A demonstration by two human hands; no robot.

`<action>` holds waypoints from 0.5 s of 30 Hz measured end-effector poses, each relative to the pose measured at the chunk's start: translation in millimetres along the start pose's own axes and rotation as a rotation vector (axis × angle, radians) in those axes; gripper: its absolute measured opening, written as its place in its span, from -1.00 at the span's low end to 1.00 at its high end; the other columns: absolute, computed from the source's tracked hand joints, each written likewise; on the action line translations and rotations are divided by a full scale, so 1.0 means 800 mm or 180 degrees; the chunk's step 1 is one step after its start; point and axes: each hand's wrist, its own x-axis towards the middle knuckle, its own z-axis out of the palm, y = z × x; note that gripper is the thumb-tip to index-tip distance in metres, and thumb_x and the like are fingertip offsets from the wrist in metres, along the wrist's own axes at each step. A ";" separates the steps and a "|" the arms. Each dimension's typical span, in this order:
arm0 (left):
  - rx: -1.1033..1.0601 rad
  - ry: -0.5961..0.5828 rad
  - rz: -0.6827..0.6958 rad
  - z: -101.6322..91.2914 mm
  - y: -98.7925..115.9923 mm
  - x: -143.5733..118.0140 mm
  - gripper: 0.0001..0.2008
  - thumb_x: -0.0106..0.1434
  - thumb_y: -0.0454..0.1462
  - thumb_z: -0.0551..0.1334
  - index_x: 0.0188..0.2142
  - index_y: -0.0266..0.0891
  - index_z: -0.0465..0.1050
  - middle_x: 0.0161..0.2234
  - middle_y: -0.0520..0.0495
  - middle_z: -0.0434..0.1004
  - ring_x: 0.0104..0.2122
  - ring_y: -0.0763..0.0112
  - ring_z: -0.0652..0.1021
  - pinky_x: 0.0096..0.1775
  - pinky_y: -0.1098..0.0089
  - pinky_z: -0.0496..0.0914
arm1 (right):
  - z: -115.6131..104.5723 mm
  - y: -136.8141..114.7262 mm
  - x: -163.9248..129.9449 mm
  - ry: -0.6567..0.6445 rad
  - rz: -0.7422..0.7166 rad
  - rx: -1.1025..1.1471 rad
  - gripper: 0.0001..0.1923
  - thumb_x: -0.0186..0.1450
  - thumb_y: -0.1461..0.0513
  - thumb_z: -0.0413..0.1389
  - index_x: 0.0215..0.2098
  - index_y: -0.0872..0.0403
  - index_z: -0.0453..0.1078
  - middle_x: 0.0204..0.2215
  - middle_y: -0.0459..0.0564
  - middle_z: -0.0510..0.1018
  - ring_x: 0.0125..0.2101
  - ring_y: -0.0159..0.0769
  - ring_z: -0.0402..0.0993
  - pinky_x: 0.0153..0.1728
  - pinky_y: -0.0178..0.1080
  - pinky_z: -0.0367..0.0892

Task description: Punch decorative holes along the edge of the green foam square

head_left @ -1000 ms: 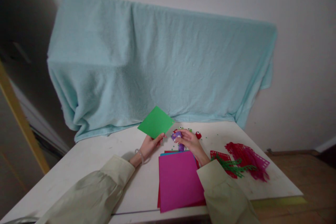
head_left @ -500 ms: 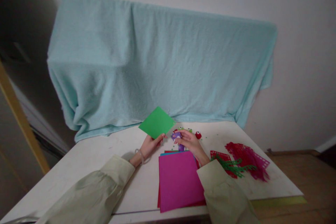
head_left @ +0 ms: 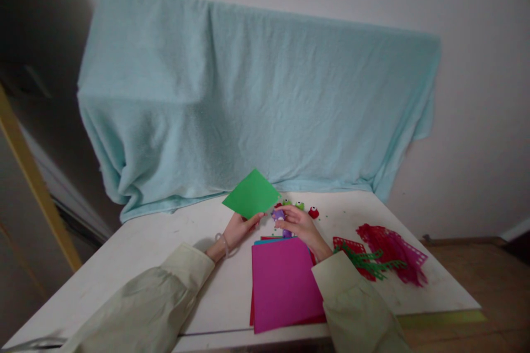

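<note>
Pinching the near corner of a flat, four-sided green paper sheet (head_left: 252, 194), the left hand (head_left: 239, 230) holds it raised, beyond and left of the magenta-topped stack of coloured paper (head_left: 285, 287). Just past the stack's far edge, the right hand (head_left: 301, 226) has its thumb and fingers closed round a small, rounded purple plastic-looking object (head_left: 279, 215); whether this touches the sheet's right corner I cannot tell. Farther past the stack sit rounded green (head_left: 299, 206) and red (head_left: 313, 212) eyed pieces, while right of it lie green paper strips (head_left: 372, 265) and a red-and-magenta lattice of cut paper (head_left: 389, 248). Held by one corner only, the thin sheet could sag or twist, likely putting its free corner out of line with the purple object; a low right wrist might skew the stack. The white tabletop (head_left: 207, 292) gives the left arm room left of the stack, whereas its near edge runs under the stack's overhanging bottom and the cut paper crowds the right forearm.
</note>
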 end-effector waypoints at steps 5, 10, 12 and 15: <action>0.0049 -0.0035 0.0060 0.003 -0.008 0.002 -0.55 0.12 0.07 0.22 -0.58 -0.27 0.31 -0.69 0.06 0.25 -0.69 0.56 0.18 -0.62 0.49 0.01 | 0.002 0.005 0.002 -0.0194 0.0007 0.0044 -0.56 0.03 0.15 0.31 -0.13 0.03 0.40 -0.29 -0.05 0.55 -0.34 -0.32 0.51 -0.31 -0.28 0.41; 0.0115 -0.0085 0.0174 0.004 -0.016 0.004 -0.56 0.16 0.04 0.20 -0.58 -0.28 0.31 -0.69 0.06 0.24 -0.69 0.56 0.19 -0.61 0.49 0.01 | 0.004 0.006 0.003 -0.0223 -0.0006 0.0040 -0.55 0.03 0.16 0.31 -0.12 0.05 0.39 -0.30 -0.05 0.55 -0.36 -0.35 0.49 -0.32 -0.30 0.39; 0.0150 -0.0097 0.0203 0.003 -0.016 0.004 -0.56 0.16 0.04 0.19 -0.59 -0.28 0.31 -0.70 0.06 0.24 -0.69 0.56 0.19 -0.61 0.48 0.02 | 0.004 0.005 0.003 -0.0221 0.0001 0.0047 -0.55 0.04 0.16 0.31 -0.11 0.05 0.39 -0.27 -0.04 0.55 -0.32 -0.33 0.50 -0.28 -0.28 0.39; 0.0157 -0.0134 0.0237 0.002 -0.013 0.003 -0.56 0.17 0.04 0.19 -0.60 -0.27 0.30 -0.70 0.07 0.22 -0.69 0.55 0.20 -0.60 0.48 0.02 | 0.003 0.005 0.003 -0.0211 -0.0003 0.0034 -0.56 0.04 0.17 0.31 -0.11 0.04 0.40 -0.25 -0.03 0.55 -0.29 -0.31 0.51 -0.25 -0.27 0.40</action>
